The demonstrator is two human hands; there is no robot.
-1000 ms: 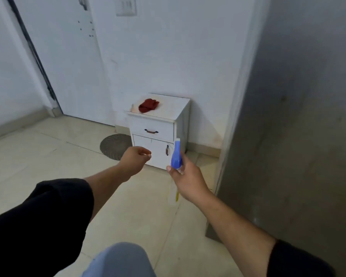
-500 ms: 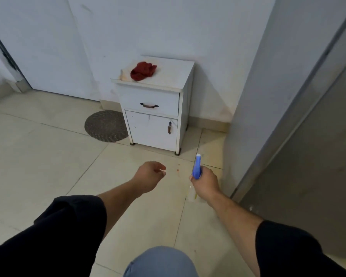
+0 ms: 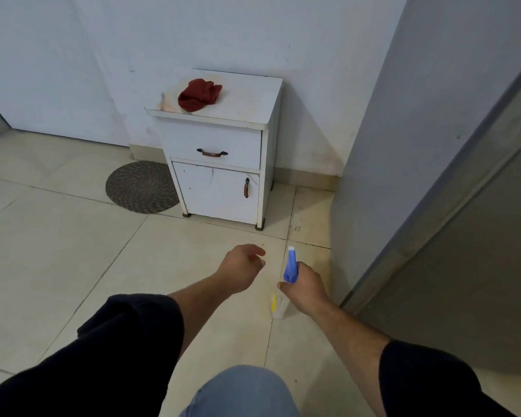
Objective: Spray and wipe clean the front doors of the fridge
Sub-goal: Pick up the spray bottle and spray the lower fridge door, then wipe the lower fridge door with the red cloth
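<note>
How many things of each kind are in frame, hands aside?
Red crumpled cloth: 1
Clear plastic spray bottle with blue trigger head: 1
Tall grey fridge: 1
White cabinet with drawer and door: 1
Round brown woven mat: 1
Total: 5

Cloth point(image 3: 199, 94) on cabinet point(image 3: 223, 176); mat point(image 3: 140, 186) left of cabinet; fridge point(image 3: 463, 176) right

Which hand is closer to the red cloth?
Left. The left hand, empty, is out before the red cloth; the right hand, gripping the spray bottle, is farther back and rightward.
</note>
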